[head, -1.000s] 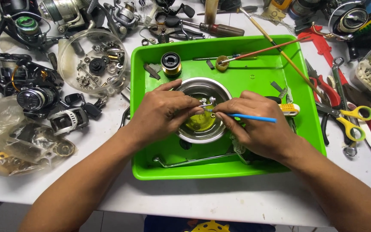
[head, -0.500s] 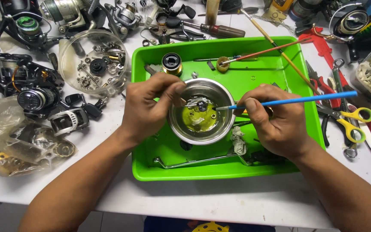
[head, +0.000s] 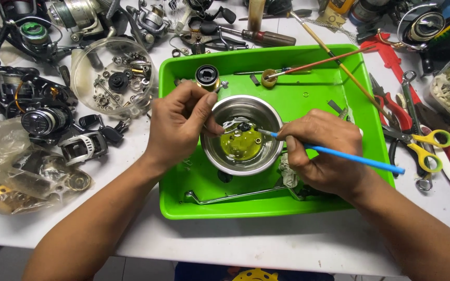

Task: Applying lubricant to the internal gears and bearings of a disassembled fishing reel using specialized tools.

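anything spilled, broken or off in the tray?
Nothing looks spilled. The yellow-green liquid sits inside the steel bowl in the green tray. The left hand holds a small part over it; the right hand works it with a blue-handled brush. Surrounding reel parts are cluttered, not visibly damaged.

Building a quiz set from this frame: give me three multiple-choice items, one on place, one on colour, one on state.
1. Where does the steel bowl sit?
A. in the green tray
B. on the bare table
C. in the clear round dish

2. What colour is the brush handle in the right hand?
A. red
B. blue
C. yellow

3. What is the left hand doing?
A. lying flat on the table
B. gripping scissors
C. pinching a small part over the bowl

Key: 1 A, tray walls surround the bowl; 2 B, handle plainly blue; 3 C, fingertips close on the part above the bowl.
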